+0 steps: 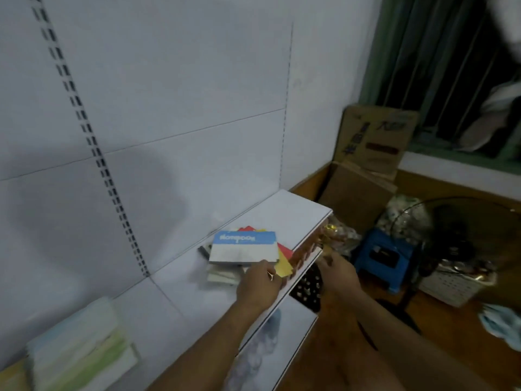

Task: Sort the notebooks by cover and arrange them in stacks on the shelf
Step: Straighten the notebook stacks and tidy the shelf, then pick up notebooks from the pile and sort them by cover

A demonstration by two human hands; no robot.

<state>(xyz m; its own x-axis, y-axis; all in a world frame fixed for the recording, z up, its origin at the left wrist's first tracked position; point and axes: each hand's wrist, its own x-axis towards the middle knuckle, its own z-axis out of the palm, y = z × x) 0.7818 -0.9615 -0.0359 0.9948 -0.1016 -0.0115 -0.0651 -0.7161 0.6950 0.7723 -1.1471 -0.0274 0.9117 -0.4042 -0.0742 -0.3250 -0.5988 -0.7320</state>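
Where the left hand (260,282) reaches, the blue-and-white notebook (244,247) lies just beyond.

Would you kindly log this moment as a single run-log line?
left hand: on mixed pile by blue-and-white notebook | right hand: at shelf front edge, grip unclear | green-cover stack: near left

White shelf (180,294): mixed notebook pile (242,251) right, green-covered stack (81,351) left.

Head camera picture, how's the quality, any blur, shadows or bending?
Head view: dim and soft throughout; the blue-and-white notebook title is smeared, the green-covered stack is blurred; a broad shadow falls on the white back panel; wide-angle bending tilts the slotted upright.
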